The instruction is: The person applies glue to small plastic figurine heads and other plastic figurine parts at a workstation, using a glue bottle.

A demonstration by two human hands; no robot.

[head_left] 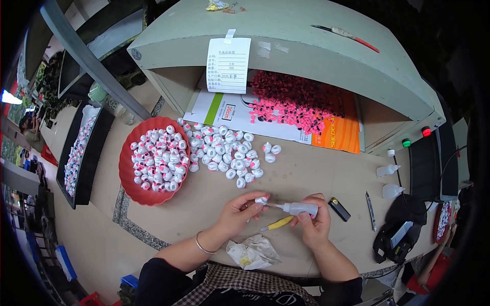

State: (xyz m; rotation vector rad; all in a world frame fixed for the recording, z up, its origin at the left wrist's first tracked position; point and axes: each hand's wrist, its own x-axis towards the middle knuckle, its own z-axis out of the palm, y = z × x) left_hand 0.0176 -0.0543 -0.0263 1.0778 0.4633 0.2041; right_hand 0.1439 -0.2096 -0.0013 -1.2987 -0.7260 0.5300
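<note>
Glue bottle [301, 208] clamped in right fingers [306, 217], left fingers [250, 204] pinching a white piece [262, 200] over the tan worktable [306, 173].

1 head view looks steeply down on the workbench [316, 178]

Bare desk [306, 178] lies open between the hands and the loose white caps [224, 150]. To the left, the red bowl [127, 178] blocks passage. Behind the caps, the low cabinet [306, 56] overhangs the pink parts [301, 104], limiting headroom. On the right stand a lighter [339, 209], a blade [370, 209] and two bottles [388, 171]. A crumpled rag [252, 253] sits at the near edge.
</note>
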